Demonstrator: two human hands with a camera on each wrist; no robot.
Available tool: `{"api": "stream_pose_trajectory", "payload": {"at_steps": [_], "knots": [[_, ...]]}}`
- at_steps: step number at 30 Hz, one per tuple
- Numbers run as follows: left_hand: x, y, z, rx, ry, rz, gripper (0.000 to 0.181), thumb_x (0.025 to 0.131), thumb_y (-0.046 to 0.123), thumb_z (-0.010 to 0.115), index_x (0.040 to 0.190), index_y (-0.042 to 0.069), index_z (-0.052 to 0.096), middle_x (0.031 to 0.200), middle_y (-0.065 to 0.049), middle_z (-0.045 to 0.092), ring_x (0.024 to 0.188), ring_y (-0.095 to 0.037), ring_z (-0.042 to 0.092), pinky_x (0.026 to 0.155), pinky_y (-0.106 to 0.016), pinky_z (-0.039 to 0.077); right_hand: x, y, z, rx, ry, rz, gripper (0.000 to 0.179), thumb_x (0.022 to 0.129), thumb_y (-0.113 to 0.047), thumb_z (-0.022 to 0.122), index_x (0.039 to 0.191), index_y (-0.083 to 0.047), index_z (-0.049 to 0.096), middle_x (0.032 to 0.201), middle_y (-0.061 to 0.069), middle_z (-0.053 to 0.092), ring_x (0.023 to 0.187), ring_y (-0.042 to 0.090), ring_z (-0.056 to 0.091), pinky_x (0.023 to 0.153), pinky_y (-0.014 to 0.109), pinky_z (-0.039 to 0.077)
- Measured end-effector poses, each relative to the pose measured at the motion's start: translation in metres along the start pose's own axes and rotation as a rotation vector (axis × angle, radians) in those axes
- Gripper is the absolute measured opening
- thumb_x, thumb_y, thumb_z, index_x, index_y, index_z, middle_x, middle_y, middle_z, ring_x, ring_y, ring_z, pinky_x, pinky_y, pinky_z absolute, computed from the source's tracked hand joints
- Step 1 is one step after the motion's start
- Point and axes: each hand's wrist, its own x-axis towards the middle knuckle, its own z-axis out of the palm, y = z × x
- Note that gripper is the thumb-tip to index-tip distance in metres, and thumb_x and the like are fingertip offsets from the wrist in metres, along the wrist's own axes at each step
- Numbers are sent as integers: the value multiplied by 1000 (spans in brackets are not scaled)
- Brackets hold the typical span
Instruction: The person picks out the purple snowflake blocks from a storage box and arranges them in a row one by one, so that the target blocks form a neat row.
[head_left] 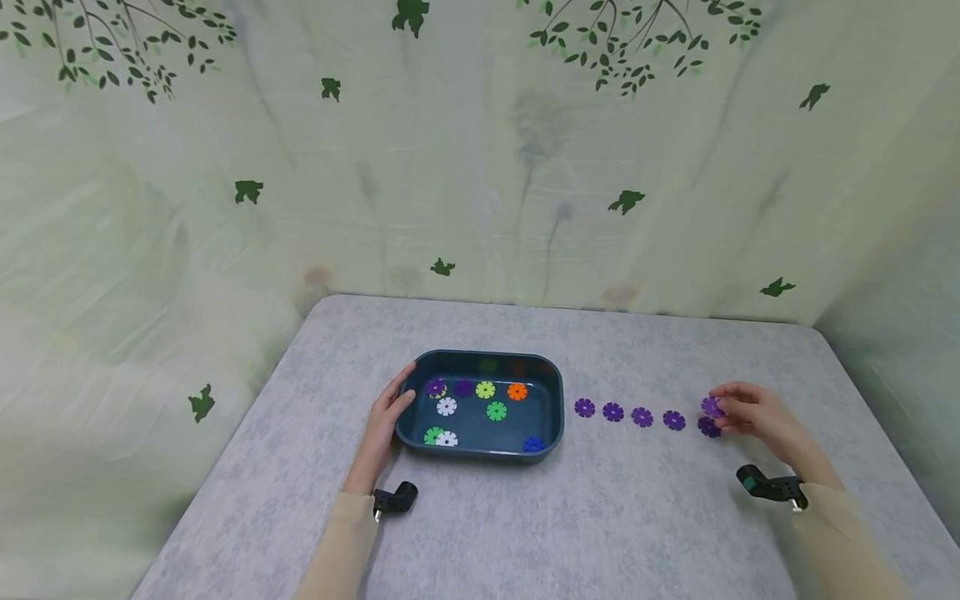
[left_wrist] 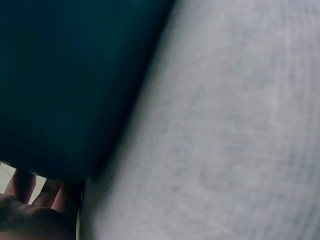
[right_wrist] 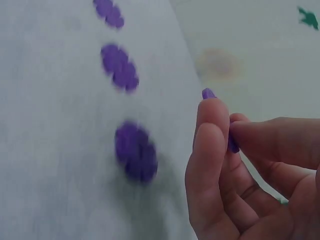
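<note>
My right hand (head_left: 757,417) pinches a purple notched disc (head_left: 712,407) between thumb and fingers. In the right wrist view that disc shows edge-on, largely hidden by the fingertips. It is raised close over the end of a row of several purple discs (head_left: 642,417); the end disc (right_wrist: 136,151) lies flat on the table with a shadow beside it. My left hand (head_left: 386,421) grips the left side of a dark blue tray (head_left: 480,455), thumb at the rim and fingers along the outer wall. In the left wrist view the fingers (left_wrist: 47,192) show beyond the tray's wall.
Inside the tray lie several discs: orange (head_left: 517,392), yellow (head_left: 485,389), green (head_left: 497,411), white (head_left: 447,407), blue (head_left: 534,444) and purple (head_left: 464,388). The mottled grey table (head_left: 600,525) meets a leaf-patterned curtain (head_left: 480,167) behind and at the sides.
</note>
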Motion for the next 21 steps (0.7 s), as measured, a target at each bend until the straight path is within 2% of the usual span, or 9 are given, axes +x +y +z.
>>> {"api": "stream_pose_trajectory", "payload": {"at_steps": [6,10,13,16,21], "knots": [[-2,4,-1,-21,4,-20,46,100,15,51,145,17,44,151,2,35,140,-10,22,114,-33,14,-18,22,-17,-94,43,92,36,100,-7,45,122,22,41,93,5,60,73,13,63,66,28,55],[-7,17,1,-24,-12,-27,47,100,12,50,146,12,41,152,-2,33,141,-13,20,114,-35,14,-20,25,-16,-170,76,144,35,101,-8,43,121,20,44,89,8,61,70,16,62,64,28,55],[-11,26,2,-9,-24,-32,48,100,12,49,147,11,39,153,-4,31,142,-15,19,114,-36,14,-18,18,-10,-223,118,168,35,101,-12,43,121,18,46,91,12,60,69,17,60,63,26,54],[-12,27,3,-5,-24,-37,48,101,13,49,147,12,39,153,-3,31,141,-14,19,114,-35,14,-12,6,0,-235,137,157,38,102,-16,44,122,15,47,96,16,60,70,17,59,64,25,53],[-8,21,3,-21,-19,-31,47,100,14,51,146,13,41,152,-2,33,141,-14,20,114,-36,14,4,-23,25,-151,72,65,41,103,-20,43,126,14,45,102,22,58,77,20,61,70,28,54]]}}
